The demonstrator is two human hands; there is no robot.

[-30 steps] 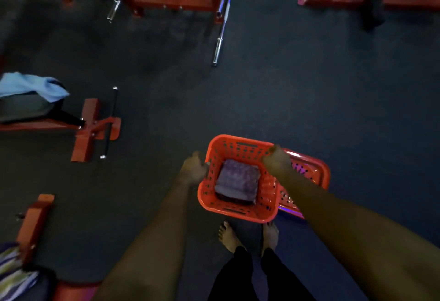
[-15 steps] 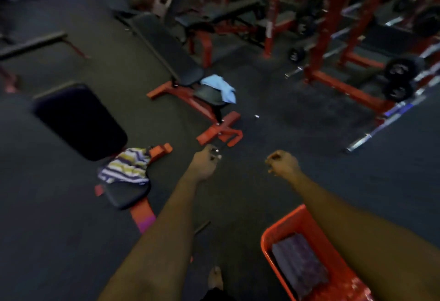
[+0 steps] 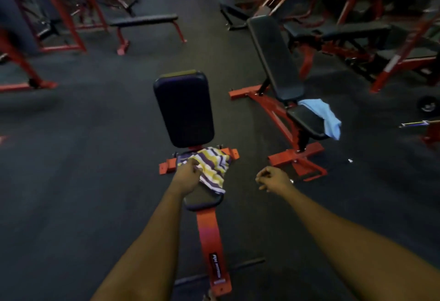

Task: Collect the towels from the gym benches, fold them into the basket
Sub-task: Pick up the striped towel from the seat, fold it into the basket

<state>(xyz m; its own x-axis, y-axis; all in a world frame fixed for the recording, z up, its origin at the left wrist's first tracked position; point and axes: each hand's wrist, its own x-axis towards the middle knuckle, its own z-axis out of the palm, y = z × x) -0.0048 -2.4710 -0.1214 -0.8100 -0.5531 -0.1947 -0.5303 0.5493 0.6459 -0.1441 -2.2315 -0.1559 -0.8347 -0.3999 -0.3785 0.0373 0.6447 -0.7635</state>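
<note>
Now the left hand [image 3: 188,172] clenches the striped towel [image 3: 212,167] on the seat [image 3: 202,199] to lift it, while the right hand [image 3: 273,178], loosely curled and empty, waits at 3 o'clock.

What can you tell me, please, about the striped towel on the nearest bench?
The striped towel is soft cloth with purple, yellow and white bands, lying crumpled and unfolded on the dark seat pad of the red-framed bench, below its upright backrest. One corner droops toward the seat's front right. The left hand rests on its left edge, apparently gripping it; the right hand is apart from it.
</note>
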